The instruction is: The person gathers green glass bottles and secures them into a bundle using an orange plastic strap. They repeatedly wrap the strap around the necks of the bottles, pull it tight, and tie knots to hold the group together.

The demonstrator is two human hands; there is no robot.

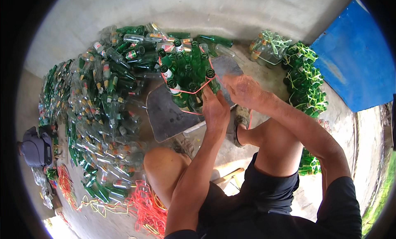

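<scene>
Several upright green glass bottles point(188, 72) stand in a tight cluster on a dark flat board point(168, 121) in front of me. Pink plastic twine point(193, 92) runs around their necks, and another strand shows lower, near their bases. My left hand point(215, 107) is against the near right side of the cluster, by a bottle neck, its fingertips partly hidden among twine and glass. To the right of the bottles, my right hand point(243, 88) is curled, with the twine leading towards it; the fingers blur, so its grip is unclear.
A large heap of loose glass bottles point(102, 84) lies left and behind. Tied bottle bundles point(304, 78) stand at the right beside a blue panel point(355, 59). Red twine point(147, 208) lies tangled near my left knee. Another person point(37, 147) sits at the far left.
</scene>
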